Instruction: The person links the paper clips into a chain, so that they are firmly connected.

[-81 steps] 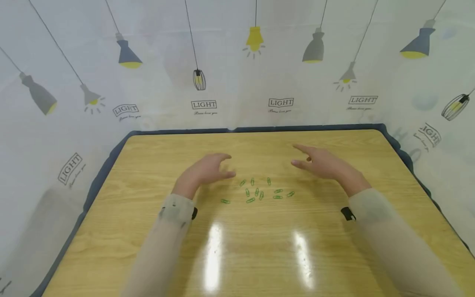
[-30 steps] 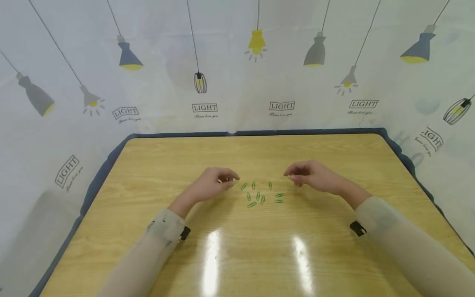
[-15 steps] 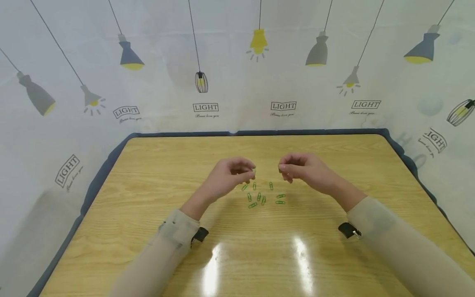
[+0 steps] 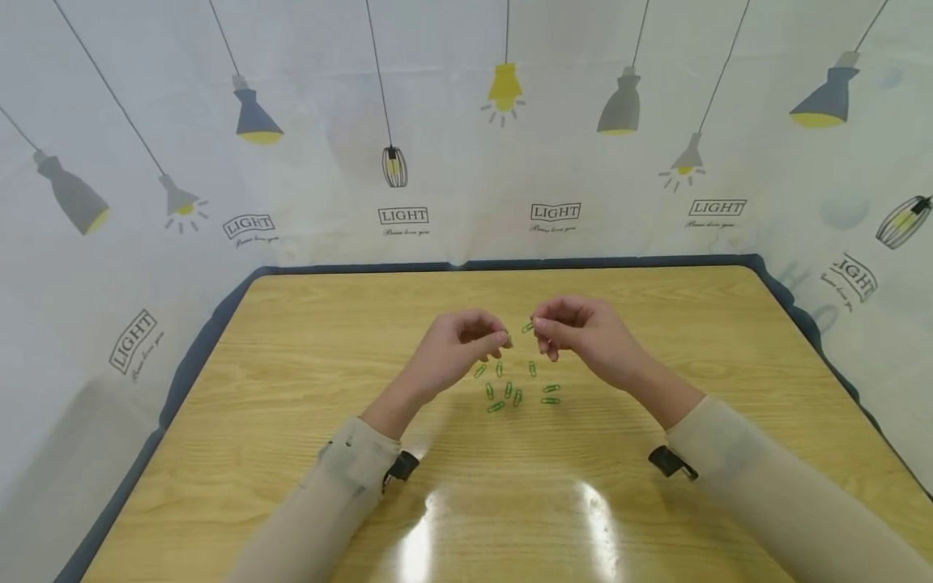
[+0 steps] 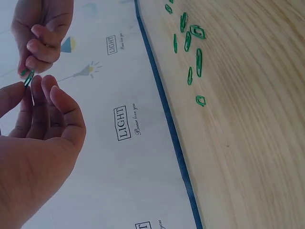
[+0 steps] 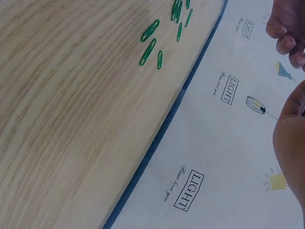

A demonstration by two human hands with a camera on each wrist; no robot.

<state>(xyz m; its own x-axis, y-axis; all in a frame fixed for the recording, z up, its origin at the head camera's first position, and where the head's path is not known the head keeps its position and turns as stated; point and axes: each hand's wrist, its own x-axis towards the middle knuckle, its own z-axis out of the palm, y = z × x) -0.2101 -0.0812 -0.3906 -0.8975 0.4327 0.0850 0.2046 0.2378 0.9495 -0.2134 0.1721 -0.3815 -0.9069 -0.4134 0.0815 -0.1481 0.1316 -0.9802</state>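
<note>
Both hands are raised over the middle of the table, fingertips close together. My left hand [image 4: 453, 350] pinches a green paper clip [image 4: 509, 341] between thumb and fingers; the left wrist view shows that clip [image 5: 29, 78] poking up from the fingertips. Opposite it, my right hand [image 4: 592, 340] pinches another green paper clip [image 4: 527, 328], its end pointing at the left hand. In the left wrist view the two clips overlap at the fingertips. Below the hands, several loose green paper clips [image 4: 508, 390] lie scattered on the wood. The right wrist view hides the held clips.
The wooden table [image 4: 306, 324] has a dark blue edging [image 4: 364, 267] at its back. Behind it stands a white sheet [image 4: 321, 162] printed with lamps. Black wrist straps [image 4: 665, 460] sit at the sleeve cuffs. Light glares off the near tabletop.
The open hands came down, each picked up an outer paper clip, then lifted and moved inward. Over the last half second the gap between their fingertips narrowed. The other clips stay put.
</note>
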